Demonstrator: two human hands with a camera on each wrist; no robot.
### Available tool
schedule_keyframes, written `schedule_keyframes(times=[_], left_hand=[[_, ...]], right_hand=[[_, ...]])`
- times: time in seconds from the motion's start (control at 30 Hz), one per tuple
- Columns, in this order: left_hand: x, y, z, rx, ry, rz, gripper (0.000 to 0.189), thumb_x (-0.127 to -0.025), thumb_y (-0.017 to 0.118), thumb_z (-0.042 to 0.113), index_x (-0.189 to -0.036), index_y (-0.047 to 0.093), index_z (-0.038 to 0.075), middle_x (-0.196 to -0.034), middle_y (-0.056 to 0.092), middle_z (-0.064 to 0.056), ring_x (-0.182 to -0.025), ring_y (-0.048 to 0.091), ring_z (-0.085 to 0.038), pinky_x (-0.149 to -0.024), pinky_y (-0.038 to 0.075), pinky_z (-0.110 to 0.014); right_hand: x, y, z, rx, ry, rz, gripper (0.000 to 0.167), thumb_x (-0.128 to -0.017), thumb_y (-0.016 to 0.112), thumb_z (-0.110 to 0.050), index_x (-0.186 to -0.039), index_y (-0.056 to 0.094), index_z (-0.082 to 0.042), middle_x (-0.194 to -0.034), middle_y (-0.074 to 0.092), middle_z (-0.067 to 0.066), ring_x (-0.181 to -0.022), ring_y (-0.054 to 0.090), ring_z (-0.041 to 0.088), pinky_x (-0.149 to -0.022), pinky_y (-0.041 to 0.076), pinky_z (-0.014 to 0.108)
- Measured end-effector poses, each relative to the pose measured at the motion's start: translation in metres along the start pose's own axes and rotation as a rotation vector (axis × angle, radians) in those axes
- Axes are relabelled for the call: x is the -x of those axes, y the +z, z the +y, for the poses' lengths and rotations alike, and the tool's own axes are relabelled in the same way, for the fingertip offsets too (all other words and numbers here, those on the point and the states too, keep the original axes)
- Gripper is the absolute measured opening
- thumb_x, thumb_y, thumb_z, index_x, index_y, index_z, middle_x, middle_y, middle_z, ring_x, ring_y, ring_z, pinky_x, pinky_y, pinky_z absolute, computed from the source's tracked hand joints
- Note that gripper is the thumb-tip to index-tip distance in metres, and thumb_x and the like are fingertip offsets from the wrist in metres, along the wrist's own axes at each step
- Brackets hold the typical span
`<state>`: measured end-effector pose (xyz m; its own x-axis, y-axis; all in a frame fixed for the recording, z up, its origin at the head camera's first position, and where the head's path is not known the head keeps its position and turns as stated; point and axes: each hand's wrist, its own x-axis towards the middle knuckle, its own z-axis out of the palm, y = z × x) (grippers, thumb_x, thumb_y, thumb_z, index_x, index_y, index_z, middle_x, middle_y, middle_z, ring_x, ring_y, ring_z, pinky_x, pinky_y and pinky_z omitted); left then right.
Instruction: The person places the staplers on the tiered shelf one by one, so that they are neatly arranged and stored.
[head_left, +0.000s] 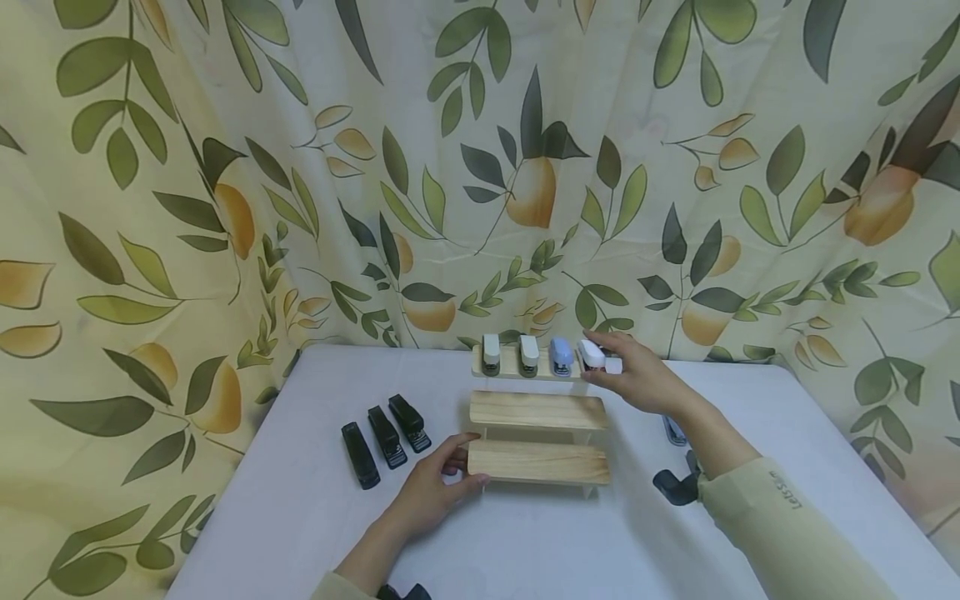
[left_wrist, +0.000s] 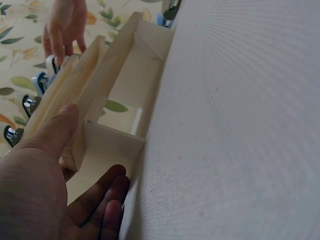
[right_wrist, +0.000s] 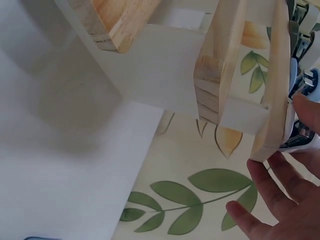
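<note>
A three-tier wooden display rack (head_left: 536, 461) stands on the table. My left hand (head_left: 435, 483) grips the left end of its lowest board, thumb on the board (left_wrist: 75, 160). At the right end of the top tier, my right hand (head_left: 637, 373) holds a small white stapler (head_left: 592, 354) between thumb and fingers. The stapler rests on or just above the board; a fingertip touches the board's end in the right wrist view. To its left along that tier stand a blue stapler (head_left: 560, 357) and two white staplers with dark bases (head_left: 528, 356). The two lower boards carry nothing.
Three black staplers (head_left: 387, 437) lie in a slanted row left of the rack. A bluish object (head_left: 674, 431) is partly hidden under my right forearm. Behind the white-covered table (head_left: 300, 533) hangs a leaf-and-fruit patterned curtain (head_left: 480, 208).
</note>
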<state>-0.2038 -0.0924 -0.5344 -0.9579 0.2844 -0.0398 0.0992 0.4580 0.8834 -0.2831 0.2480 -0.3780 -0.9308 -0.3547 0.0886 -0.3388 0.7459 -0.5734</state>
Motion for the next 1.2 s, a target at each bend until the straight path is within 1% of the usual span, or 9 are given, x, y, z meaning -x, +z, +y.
schedule_keyframes(times=[0.23,0.43,0.63,0.83,1.0,1.2], left_hand=[[0.001,-0.001,-0.001,-0.003,0.020,-0.001,0.066,-0.089,0.074,0.058,-0.147,0.048,0.044,-0.121,0.067,0.010,-0.112,0.059,-0.014,-0.100,0.048,-0.046],[0.001,-0.001,-0.002,-0.003,0.015,0.000,0.067,-0.089,0.074,0.060,-0.148,0.048,0.043,-0.121,0.067,0.010,-0.111,0.059,-0.013,-0.101,0.048,-0.045],[0.002,-0.001,-0.003,-0.003,0.012,0.003,0.068,-0.088,0.073,0.061,-0.148,0.048,0.043,-0.121,0.067,0.012,-0.112,0.059,-0.012,-0.102,0.048,-0.044],[0.001,-0.001,-0.003,0.013,0.000,-0.005,0.069,-0.087,0.074,0.062,-0.149,0.048,0.043,-0.122,0.066,0.014,-0.113,0.059,-0.011,-0.104,0.048,-0.044],[0.000,0.000,-0.003,0.018,-0.001,-0.008,0.068,-0.087,0.074,0.062,-0.148,0.048,0.045,-0.122,0.066,0.013,-0.114,0.059,-0.012,-0.104,0.048,-0.044],[-0.002,-0.001,-0.003,0.016,-0.001,-0.008,0.069,-0.087,0.073,0.063,-0.148,0.048,0.045,-0.122,0.066,0.012,-0.114,0.059,-0.012,-0.104,0.048,-0.045]], right_hand=[[0.000,0.001,-0.001,-0.009,-0.010,0.000,0.074,-0.098,0.073,-0.026,-0.159,0.037,-0.004,-0.149,0.049,0.025,-0.141,0.044,0.051,-0.112,0.035,0.073],[-0.002,0.003,0.001,-0.007,-0.007,-0.007,0.076,-0.098,0.073,-0.028,-0.160,0.035,-0.005,-0.150,0.049,0.027,-0.141,0.045,0.050,-0.112,0.035,0.073],[-0.002,0.005,0.002,-0.008,0.006,-0.008,0.082,-0.096,0.075,-0.030,-0.162,0.032,-0.007,-0.153,0.047,0.025,-0.142,0.044,0.049,-0.113,0.034,0.073],[0.001,0.006,0.007,-0.028,0.017,-0.002,0.089,-0.094,0.078,-0.034,-0.162,0.029,-0.006,-0.151,0.049,0.023,-0.140,0.045,0.047,-0.112,0.032,0.075],[0.006,0.004,0.013,-0.021,0.024,0.009,0.087,-0.094,0.078,-0.030,-0.162,0.030,-0.005,-0.153,0.047,0.022,-0.140,0.045,0.047,-0.113,0.032,0.075],[0.013,0.000,0.019,-0.008,0.024,0.018,0.085,-0.093,0.078,-0.025,-0.161,0.031,-0.005,-0.148,0.050,0.024,-0.138,0.046,0.049,-0.110,0.036,0.074]])
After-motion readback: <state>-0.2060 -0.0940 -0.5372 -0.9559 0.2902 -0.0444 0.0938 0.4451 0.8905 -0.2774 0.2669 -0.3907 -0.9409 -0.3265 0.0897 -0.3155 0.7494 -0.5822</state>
